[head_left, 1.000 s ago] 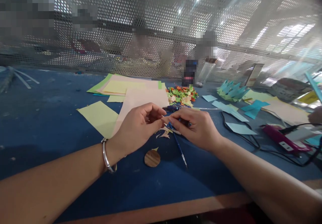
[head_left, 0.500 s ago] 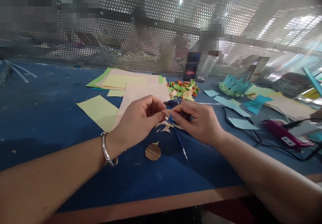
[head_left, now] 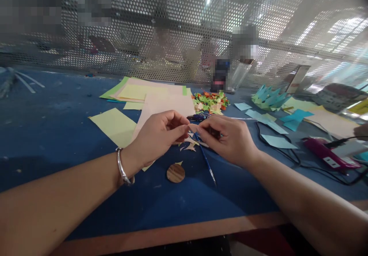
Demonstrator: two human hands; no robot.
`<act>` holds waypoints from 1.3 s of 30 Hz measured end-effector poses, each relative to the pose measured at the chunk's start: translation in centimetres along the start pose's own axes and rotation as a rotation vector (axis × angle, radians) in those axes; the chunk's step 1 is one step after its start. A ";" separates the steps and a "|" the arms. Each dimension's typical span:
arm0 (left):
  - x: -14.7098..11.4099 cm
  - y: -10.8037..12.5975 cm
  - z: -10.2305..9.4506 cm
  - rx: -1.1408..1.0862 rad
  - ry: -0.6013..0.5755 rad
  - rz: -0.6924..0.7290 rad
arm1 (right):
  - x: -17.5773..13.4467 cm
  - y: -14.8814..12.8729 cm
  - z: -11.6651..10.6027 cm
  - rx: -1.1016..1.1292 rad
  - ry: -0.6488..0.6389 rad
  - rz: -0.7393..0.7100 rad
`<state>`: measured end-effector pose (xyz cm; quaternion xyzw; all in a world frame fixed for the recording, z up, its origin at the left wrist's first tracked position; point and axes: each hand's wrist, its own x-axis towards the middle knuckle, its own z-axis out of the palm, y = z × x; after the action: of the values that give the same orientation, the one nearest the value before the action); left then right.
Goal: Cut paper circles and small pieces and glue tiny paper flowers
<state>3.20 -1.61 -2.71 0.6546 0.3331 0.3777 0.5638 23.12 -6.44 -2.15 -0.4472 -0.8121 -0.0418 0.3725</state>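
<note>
At the centre of the frame, your left hand (head_left: pixel 156 137) and your right hand (head_left: pixel 232 139) pinched a small pink paper piece (head_left: pixel 193 128) between nearly closed fingertips. Its shaping seemed unfinished, although your fingers partly covered it. Many multicoloured paper pieces (head_left: pixel 211 101) were already cut and heaped, upper right of centre. The yellow-green sheet (head_left: pixel 115 127), left of centre, lay flat and uncurled.

One pinched paper piece (head_left: pixel 193 128), one round disc (head_left: pixel 175 173), one bracelet (head_left: pixel 121 167)
</note>
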 end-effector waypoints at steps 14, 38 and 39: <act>0.7 0.5 -1.8 0.404 -0.148 0.040 | -0.4 0.4 0.4 -0.058 -0.171 -0.041; -0.3 0.7 -0.1 -0.327 -0.065 -0.128 | -0.4 -0.3 0.0 -0.085 -0.017 -0.069; -0.3 0.7 -0.1 -0.331 -0.074 -0.125 | -0.4 -0.3 0.0 -0.083 -0.018 -0.067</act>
<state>3.03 -1.92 -2.03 0.5445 0.2855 0.3673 0.6980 22.97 -6.87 -2.32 -0.4351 -0.8275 -0.0840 0.3448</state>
